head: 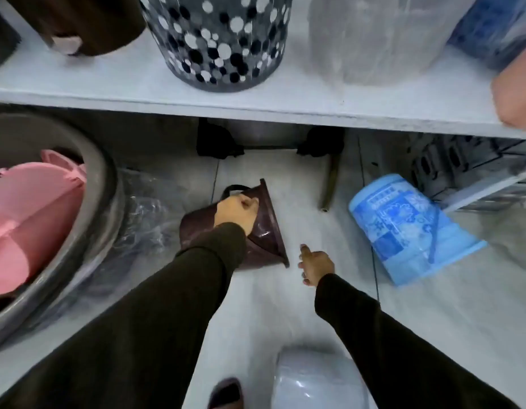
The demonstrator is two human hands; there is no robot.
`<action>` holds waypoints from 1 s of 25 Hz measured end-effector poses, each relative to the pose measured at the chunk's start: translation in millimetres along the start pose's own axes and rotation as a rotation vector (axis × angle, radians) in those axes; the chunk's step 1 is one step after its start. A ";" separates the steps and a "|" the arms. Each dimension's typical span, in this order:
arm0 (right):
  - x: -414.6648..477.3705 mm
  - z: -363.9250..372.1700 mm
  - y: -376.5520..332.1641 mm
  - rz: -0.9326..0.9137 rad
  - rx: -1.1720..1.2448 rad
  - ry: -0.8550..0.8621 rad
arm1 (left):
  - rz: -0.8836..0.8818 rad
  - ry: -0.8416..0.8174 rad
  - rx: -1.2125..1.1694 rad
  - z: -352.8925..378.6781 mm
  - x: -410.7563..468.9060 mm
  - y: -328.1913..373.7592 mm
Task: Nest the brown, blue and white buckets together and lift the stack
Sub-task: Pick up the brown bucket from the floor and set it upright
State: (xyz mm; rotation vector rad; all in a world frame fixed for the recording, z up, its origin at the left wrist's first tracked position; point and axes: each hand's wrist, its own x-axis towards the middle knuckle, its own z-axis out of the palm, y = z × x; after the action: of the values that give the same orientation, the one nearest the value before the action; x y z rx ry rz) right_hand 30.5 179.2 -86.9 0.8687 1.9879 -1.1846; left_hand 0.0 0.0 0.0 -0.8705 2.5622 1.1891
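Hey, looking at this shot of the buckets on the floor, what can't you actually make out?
All in the head view:
- Brown bucket: the left hand and sleeve cover its middle; the inside is unseen.
- White bucket: cut off by the bottom edge and blurred.
- Blue bucket: its opening faces away.
- Right hand: fingertips blurred; whether it touches anything is unclear.

No text, label, brand, number or sign is showing legibly anywhere; the blue bucket (409, 228) is carrying a printed pattern of blocks and floral shapes, but no letters are reading out of it; the spotted basket (217, 39) on the shelf (167, 95) is bearing only dots; the brown bucket (264, 231) is showing no marking that can be read.
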 end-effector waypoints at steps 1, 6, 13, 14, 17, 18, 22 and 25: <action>11.7 11.6 4.6 0.064 0.139 -0.046 | -0.007 -0.019 -0.022 16.1 14.7 -0.6; 56.7 50.1 33.0 0.370 0.654 -0.247 | -0.117 -0.129 0.163 83.9 55.5 -4.6; 28.4 60.4 36.8 0.320 0.957 -0.220 | -0.068 -0.008 -0.147 68.8 20.7 -40.9; 16.5 60.2 34.4 0.287 0.974 -0.195 | -0.078 0.027 -0.251 57.4 8.4 -49.3; -16.0 63.7 26.4 0.183 0.917 -0.125 | -0.240 0.131 -0.420 28.3 -15.3 -97.1; -24.4 66.7 25.2 0.146 0.871 -0.089 | -0.351 0.137 -0.474 21.3 -19.9 -115.4; -47.7 80.9 37.1 0.057 0.692 0.028 | -0.697 0.053 -0.790 18.8 -43.9 -162.9; -46.1 87.6 53.7 0.059 0.622 0.052 | -0.704 0.077 -0.868 24.5 -51.7 -176.0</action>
State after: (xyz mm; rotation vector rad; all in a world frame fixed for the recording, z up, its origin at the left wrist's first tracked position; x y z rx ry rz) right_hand 116.9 110.2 -108.0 1.2539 1.6248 -1.7988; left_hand 142.3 -48.7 -107.8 -1.7848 1.4280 1.9759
